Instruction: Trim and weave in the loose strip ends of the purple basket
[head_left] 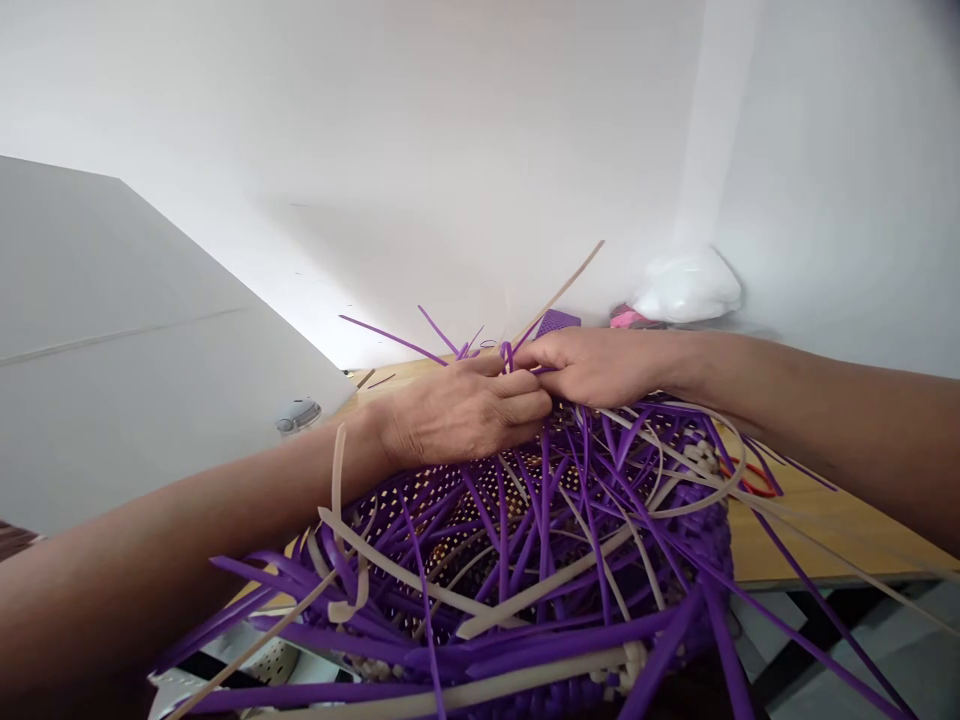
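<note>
A purple and beige woven basket fills the lower middle, with many loose plastic strips sticking out across its opening. At its far rim my left hand has its fingers curled in, closed on purple strips. My right hand meets it from the right, thumb and fingers pinched around a purple strip at the same spot. The fingertips of both hands overlap, so the exact grip is partly hidden. A long beige strip rises above the hands, and thin purple strips point up to the left.
Under the basket is a wooden table against a white wall. Behind my right hand are a purple perforated piece and a white plastic bag. An orange loop lies right of the basket. A grey panel stands at left.
</note>
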